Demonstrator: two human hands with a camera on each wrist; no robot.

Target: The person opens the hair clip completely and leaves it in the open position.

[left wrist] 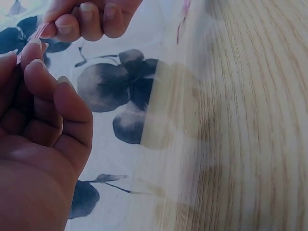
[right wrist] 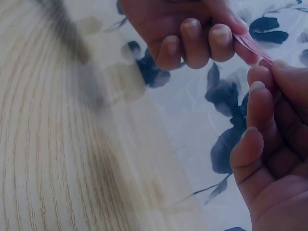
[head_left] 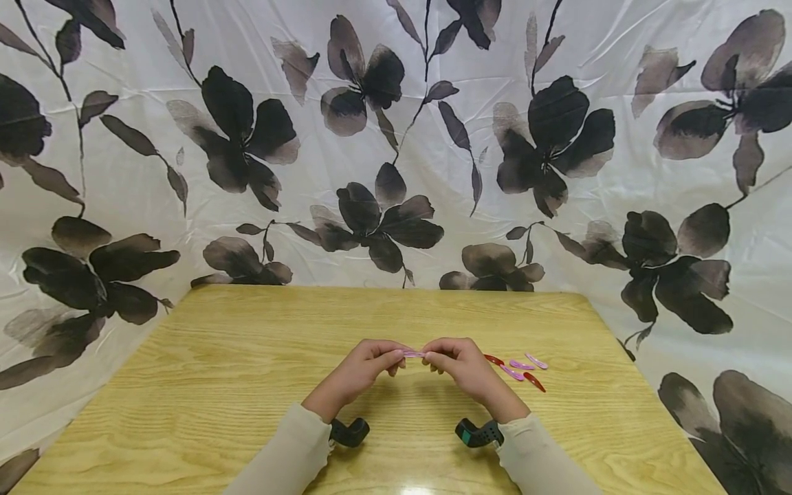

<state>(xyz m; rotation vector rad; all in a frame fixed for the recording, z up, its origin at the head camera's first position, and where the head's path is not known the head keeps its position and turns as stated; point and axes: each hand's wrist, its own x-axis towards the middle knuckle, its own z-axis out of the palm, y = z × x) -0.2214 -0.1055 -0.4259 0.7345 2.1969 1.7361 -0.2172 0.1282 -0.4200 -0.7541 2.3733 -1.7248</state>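
Note:
A slim pink snap hair clip is stretched between both hands over the middle of the table. My left hand pinches one end of it with thumb and forefinger. At the other end, my right hand has the same kind of pinch. In the right wrist view the pink clip shows narrow parallel strips, its ends covered by fingertips. Only a short piece of the clip is visible in the left wrist view. The other fingers of both hands curl loosely beneath.
Just right of my right hand, several snap clips lie on the wooden table: a red clip, a pink clip, a paler clip and others. A floral cloth hangs behind and along the sides.

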